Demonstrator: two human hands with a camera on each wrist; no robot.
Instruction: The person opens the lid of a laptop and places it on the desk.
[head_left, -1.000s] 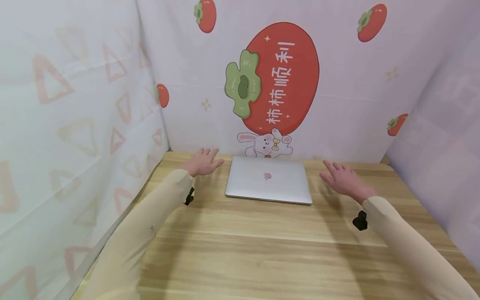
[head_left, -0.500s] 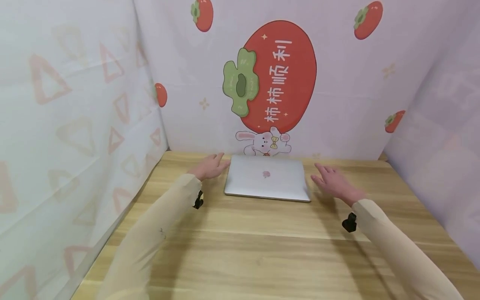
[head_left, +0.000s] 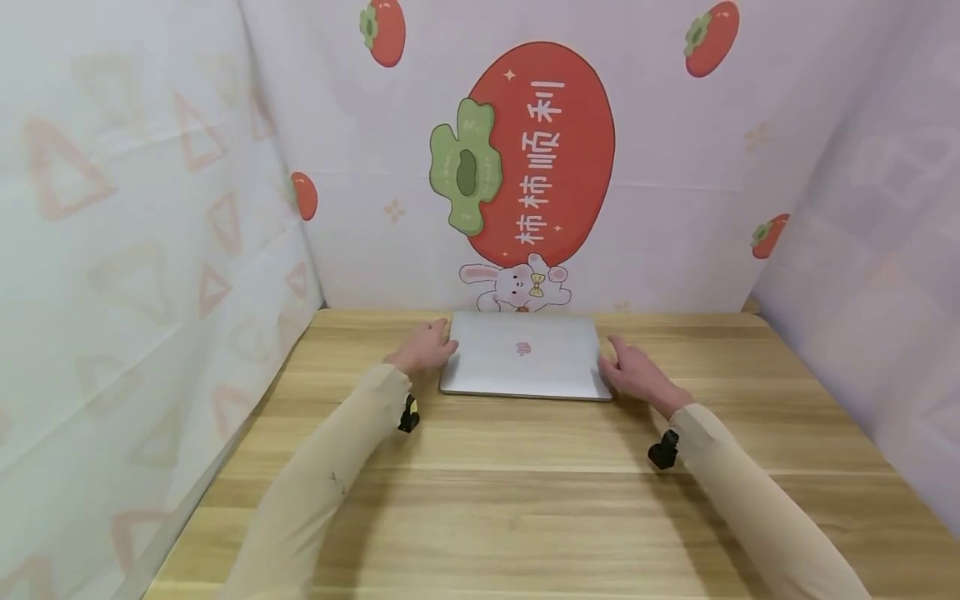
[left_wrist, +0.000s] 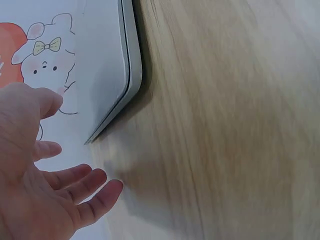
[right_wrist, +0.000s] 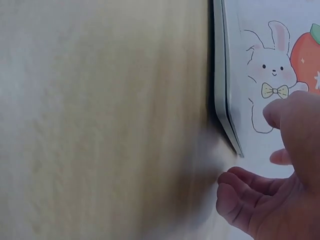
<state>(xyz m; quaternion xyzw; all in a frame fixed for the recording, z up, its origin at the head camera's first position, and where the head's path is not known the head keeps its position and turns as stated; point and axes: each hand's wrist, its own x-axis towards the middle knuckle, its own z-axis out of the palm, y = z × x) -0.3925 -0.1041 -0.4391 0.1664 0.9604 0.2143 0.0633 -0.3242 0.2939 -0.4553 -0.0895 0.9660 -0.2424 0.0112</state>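
Observation:
A closed silver laptop (head_left: 491, 371) lies flat on the wooden table near the back wall. Just off its left edge is my left hand (head_left: 423, 348), fingers spread and slightly bent. On the opposite side my right hand (head_left: 637, 375) reaches toward the right edge, fingers loosely bent. In the left wrist view a rounded laptop corner (left_wrist: 132, 65) shows beyond the thumb of the left hand (left_wrist: 25, 155). The right wrist view has the laptop's other side (right_wrist: 220, 75) above the curved fingers of the right hand (right_wrist: 272, 200). Whether fingertips touch the laptop I cannot tell.
Bare wooden table (head_left: 510, 500) stretches in front of the laptop. A white cloth wall (head_left: 675, 250) with a persimmon and rabbit print stands right behind it. Side cloths (head_left: 150, 333) close in the left and right. Dark wrist cameras (head_left: 663, 451) sit under the sleeves.
Both hands have moved inward and lower, from well clear of the laptop to right beside its edges, with fingers more bent. The laptop rests in place while the view shifts slightly.

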